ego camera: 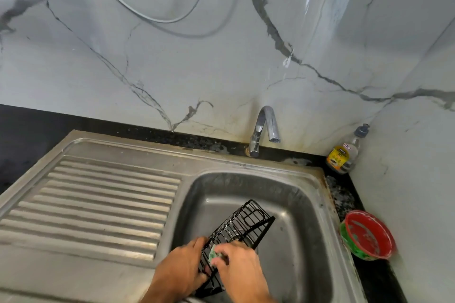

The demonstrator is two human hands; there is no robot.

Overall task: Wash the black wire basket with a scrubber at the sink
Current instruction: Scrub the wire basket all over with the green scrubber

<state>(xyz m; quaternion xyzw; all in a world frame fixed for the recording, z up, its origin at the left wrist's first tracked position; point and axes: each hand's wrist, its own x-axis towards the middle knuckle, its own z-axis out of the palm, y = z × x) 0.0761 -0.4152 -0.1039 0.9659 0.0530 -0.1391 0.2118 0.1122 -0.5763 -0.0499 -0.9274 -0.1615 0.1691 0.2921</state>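
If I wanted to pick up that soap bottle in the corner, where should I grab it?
Grab the soap bottle around its round middle, reaching from the sink side, because walls close in behind it and on its right. It stands upright, and the pump top looks too small to hold firmly.

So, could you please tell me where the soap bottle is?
In the head view, the soap bottle stands far right on the dark counter in the wall corner, right of the tap, behind the red bowl.

The basket (240, 233) is black wire in a grid. The scrubber (213, 255) is green. The sink (317, 206) is grey steel, its drainboard (98, 204) ribbed. The wall (197, 56) is white marble with grey veins. The bowl (368, 234) is red and green. The bottle (343, 155) has a yellow label.
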